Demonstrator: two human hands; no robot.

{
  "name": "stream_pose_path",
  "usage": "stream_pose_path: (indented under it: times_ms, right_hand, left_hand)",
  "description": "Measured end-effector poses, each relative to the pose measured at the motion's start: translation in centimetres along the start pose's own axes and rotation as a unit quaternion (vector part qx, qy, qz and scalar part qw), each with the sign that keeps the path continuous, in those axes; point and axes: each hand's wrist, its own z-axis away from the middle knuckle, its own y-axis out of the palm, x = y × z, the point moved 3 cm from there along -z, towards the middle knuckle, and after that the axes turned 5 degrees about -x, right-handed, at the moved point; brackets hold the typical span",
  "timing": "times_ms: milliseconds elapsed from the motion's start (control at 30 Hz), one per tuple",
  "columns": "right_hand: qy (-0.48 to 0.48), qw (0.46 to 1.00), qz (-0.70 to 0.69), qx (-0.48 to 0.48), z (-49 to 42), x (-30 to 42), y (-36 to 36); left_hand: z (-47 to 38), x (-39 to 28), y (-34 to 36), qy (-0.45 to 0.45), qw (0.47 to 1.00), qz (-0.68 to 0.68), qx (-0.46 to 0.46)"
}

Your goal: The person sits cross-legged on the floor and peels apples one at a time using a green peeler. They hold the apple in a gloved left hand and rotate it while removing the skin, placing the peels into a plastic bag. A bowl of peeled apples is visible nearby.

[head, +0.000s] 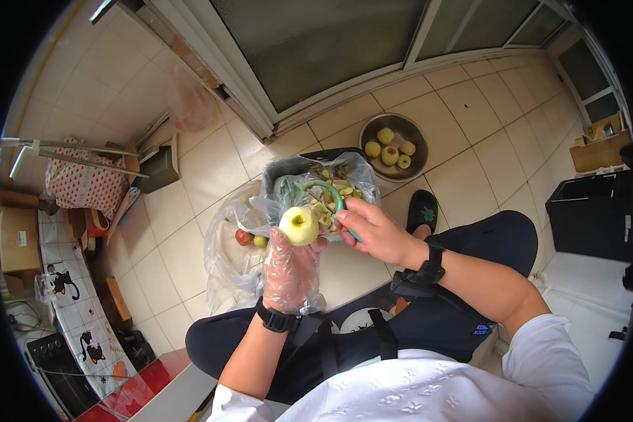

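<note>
My left hand, in a clear plastic glove, holds a peeled apple with its hollow end facing up. My bare right hand grips a green-handled peeler just right of the apple. Beneath both hands stands a bin lined with a clear plastic bag, with peelings inside. Left of the bin, a red apple and a greenish fruit lie in an open plastic bag. Beyond the bin, a steel bowl holds several peeled apples.
A glazed sliding door borders the tiled floor. My foot in a dark clog rests beside the bowl. A black box stands at the right. Boxes and a heart-patterned bag are at the left.
</note>
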Motion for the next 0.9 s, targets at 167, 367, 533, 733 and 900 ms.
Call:
stream_pose_path:
  times_ms: [167, 367, 533, 733, 900]
  right_hand:
    - [-0.127, 0.967, 0.173, -0.137, -0.3, -0.1, -0.6]
    - [-0.171, 0.957, 0.184, -0.148, 0.0, 1.2, -0.9]
    - [-0.233, 0.932, 0.232, -0.156, 0.7, 2.5, -0.8]
    - [-0.313, 0.884, 0.314, -0.150, 1.5, 3.1, -0.3]
    - [-0.314, 0.875, 0.340, -0.139, 1.8, 2.8, 0.3]
  left_hand:
    - [-0.2, 0.0, -0.1, 0.003, 1.000, 0.006, -0.007]
    - [-1.2, 0.4, -1.1, -0.111, 0.992, -0.024, -0.061]
    - [-0.5, 0.3, -1.0, -0.125, 0.992, 0.015, 0.009]
    - [-0.2, 0.5, -0.6, -0.063, 0.998, -0.003, -0.028]
    - [-0.4, 0.3, -0.5, -0.028, 0.999, -0.020, -0.024]
